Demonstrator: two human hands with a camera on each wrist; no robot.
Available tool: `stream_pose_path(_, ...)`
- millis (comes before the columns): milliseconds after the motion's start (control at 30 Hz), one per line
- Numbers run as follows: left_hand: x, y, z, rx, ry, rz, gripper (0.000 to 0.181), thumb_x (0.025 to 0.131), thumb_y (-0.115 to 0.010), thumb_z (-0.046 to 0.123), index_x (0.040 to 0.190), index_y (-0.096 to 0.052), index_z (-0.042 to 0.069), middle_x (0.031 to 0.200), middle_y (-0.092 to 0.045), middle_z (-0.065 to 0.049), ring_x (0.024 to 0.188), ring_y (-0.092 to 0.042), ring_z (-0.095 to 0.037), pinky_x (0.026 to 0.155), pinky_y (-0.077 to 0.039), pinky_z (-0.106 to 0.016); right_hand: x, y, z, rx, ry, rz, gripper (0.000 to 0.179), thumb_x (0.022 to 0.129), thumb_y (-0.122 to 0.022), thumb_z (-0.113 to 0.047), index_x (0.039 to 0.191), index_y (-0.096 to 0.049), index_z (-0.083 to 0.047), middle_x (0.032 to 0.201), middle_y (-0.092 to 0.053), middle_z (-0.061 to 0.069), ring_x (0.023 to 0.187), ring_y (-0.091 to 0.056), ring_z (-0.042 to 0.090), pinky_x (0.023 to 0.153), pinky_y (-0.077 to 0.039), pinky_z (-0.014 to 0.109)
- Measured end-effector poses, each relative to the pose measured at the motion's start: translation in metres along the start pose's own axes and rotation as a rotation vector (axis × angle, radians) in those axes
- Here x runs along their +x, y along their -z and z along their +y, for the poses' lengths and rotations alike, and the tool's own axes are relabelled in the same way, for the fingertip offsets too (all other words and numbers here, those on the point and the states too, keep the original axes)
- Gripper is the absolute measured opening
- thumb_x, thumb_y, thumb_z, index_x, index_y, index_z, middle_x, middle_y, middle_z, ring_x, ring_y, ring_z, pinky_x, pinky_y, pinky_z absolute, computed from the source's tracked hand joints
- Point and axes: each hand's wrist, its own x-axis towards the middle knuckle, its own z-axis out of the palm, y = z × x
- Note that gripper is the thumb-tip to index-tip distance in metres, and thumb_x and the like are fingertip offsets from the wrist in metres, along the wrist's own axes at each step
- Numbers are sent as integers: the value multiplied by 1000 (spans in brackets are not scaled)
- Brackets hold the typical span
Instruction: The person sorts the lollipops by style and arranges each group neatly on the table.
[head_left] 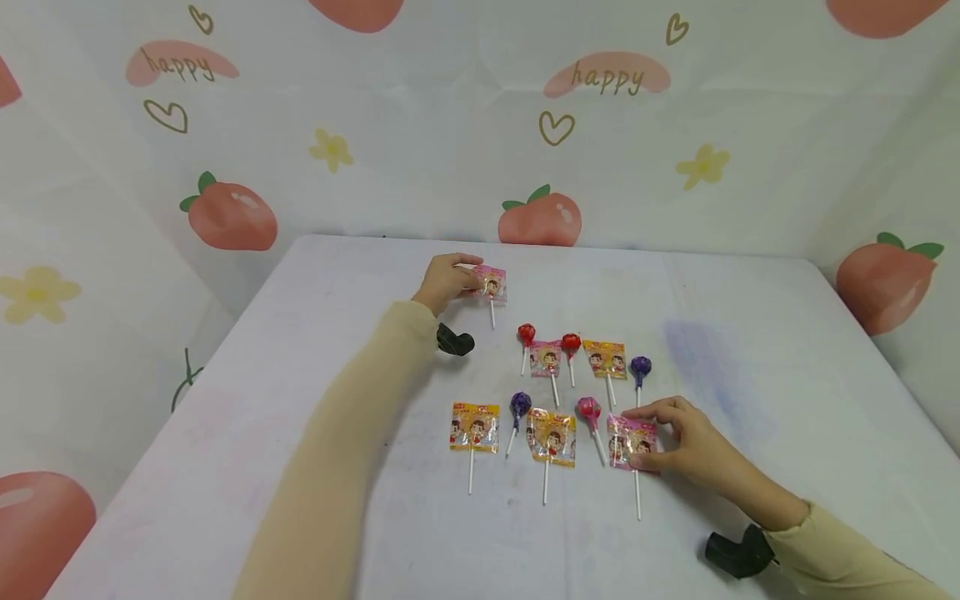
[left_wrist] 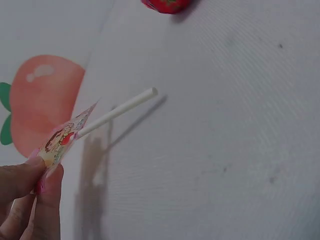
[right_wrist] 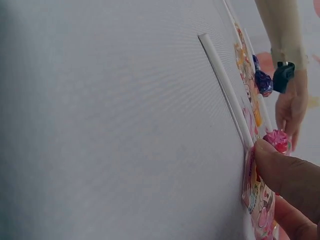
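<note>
At the back of the table my left hand [head_left: 447,282] pinches a flat lollipop in a pink printed wrapper [head_left: 492,285] between thumb and fingers. In the left wrist view its white stick [left_wrist: 120,112] casts a shadow on the tabletop. My right hand [head_left: 693,443] grips another pink-wrapped lollipop [head_left: 632,433] at the right end of the front row, thumb at the lower edge and index finger at the upper. The right wrist view has the thumb [right_wrist: 282,167] on the wrapper near the stick [right_wrist: 225,85]. Beside it lies a pink ball lollipop [head_left: 588,408].
Farther left in the front row lie yellow-wrapped lollipops [head_left: 475,427] and a purple ball lollipop [head_left: 520,405]. The back row has red ball lollipops [head_left: 527,333], a pink-wrapped one [head_left: 545,358], a yellow-wrapped one [head_left: 604,359] and a purple one [head_left: 641,367]. A patterned cloth [head_left: 420,108] hangs behind.
</note>
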Motion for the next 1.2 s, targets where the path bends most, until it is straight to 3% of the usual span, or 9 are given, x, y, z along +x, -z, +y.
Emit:
stream_pose_path(233, 5, -4, -7, 43, -22, 0, 45, 82, -70, -7, 124, -65, 6, 88, -64, -5, 71, -60, -10, 65, -53, -21, 0, 1, 0, 11, -1, -7, 53, 71, -85, -31, 118, -69, -15, 118, -56, 11, 115, -47, 33, 87, -40, 47)
stream_pose_path(467, 12, -6, -11, 189, -63, 15, 40, 77, -73, -7, 116, -69, 4, 86, -66, -8, 65, -59, -9, 59, -51, -18, 1, 1, 0, 18, 6, -7, 53, 71, -85, -30, 119, -68, -14, 118, -56, 12, 116, -47, 35, 89, -41, 52)
stream_pose_path(733, 14, -11, -15, 255, -31, 28, 39, 76, -75, -3, 114, -71, 5, 83, -66, -7, 59, -56, -8, 54, -48, -18, 0, 0, 1, 6, 21, 4, 52, 71, -86, -29, 117, -69, -13, 116, -57, 11, 113, -49, 34, 87, -41, 49)
stream_pose_path(1033, 14, -16, -15, 338, -13, 65, 35, 78, -81, 9, 112, -72, 10, 95, -70, -10, 57, -54, -8, 53, -45, -18, -1, 1, -1, 41, 9, -4, 53, 69, -86, -28, 117, -69, -13, 117, -55, 14, 117, -45, 38, 93, -38, 61)
stream_pose_path(1200, 13, -17, -13, 407, 8, 65, 34, 78, -81, 13, 112, -73, 12, 98, -69, -9, 56, -52, -8, 53, -43, -19, 0, 1, 0, 45, 17, 3, 54, 69, -86, -28, 117, -69, -12, 117, -55, 13, 118, -46, 38, 93, -38, 60)
